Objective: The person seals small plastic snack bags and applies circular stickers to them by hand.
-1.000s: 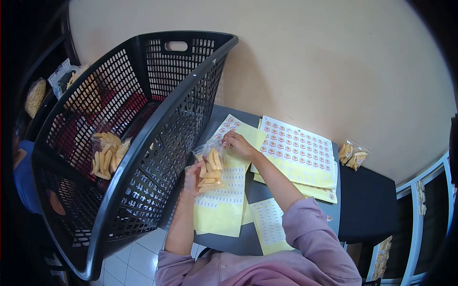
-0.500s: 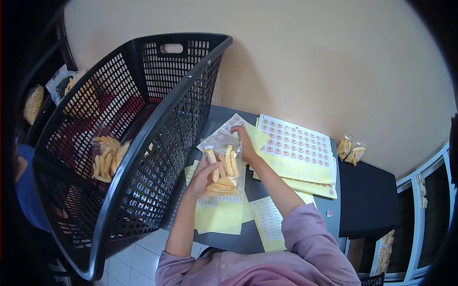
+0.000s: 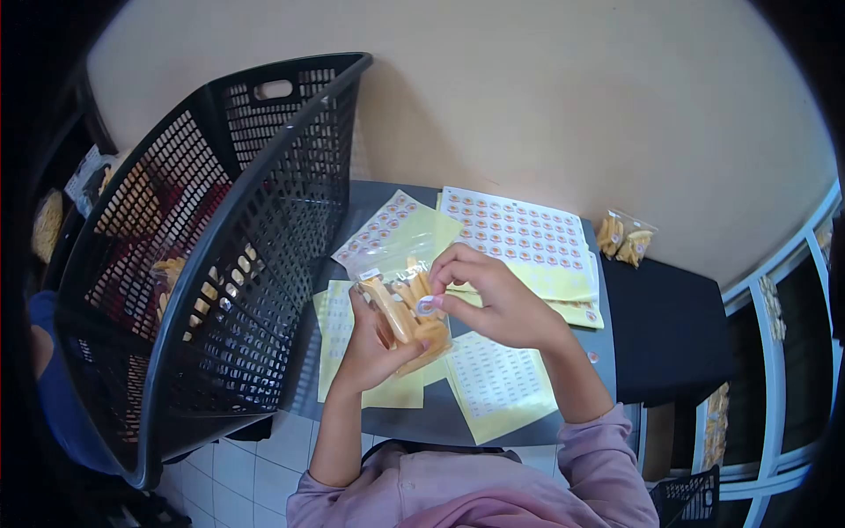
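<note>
In my left hand [image 3: 368,352] is a clear plastic bag of pale yellow snack sticks [image 3: 407,308], tilted, gripped by its left side and lower edge. A small white label shows near its top left. My right hand [image 3: 497,299] pinches a small round sticker [image 3: 427,305] between thumb and fingers, right at the front of the bag. Just behind the bag lies a sheet of round stickers [image 3: 385,222] with a bare yellow backing part. Below the hands are a yellow sheet of small printed labels [image 3: 497,374] and another label sheet [image 3: 338,321].
A tall black plastic basket [image 3: 290,220] stands at the left, with bagged snacks inside. A stack of sticker sheets [image 3: 519,231] lies at the back of the grey table [image 3: 304,387]. Another snack bag [image 3: 627,238] rests on the black surface [image 3: 664,326] at right. A person's blue sleeve [image 3: 66,396] shows far left.
My right hand has come from the sticker sheet to the front of the bag, now with a round sticker in its fingers. The bag has tilted, and the view has shifted slightly.
</note>
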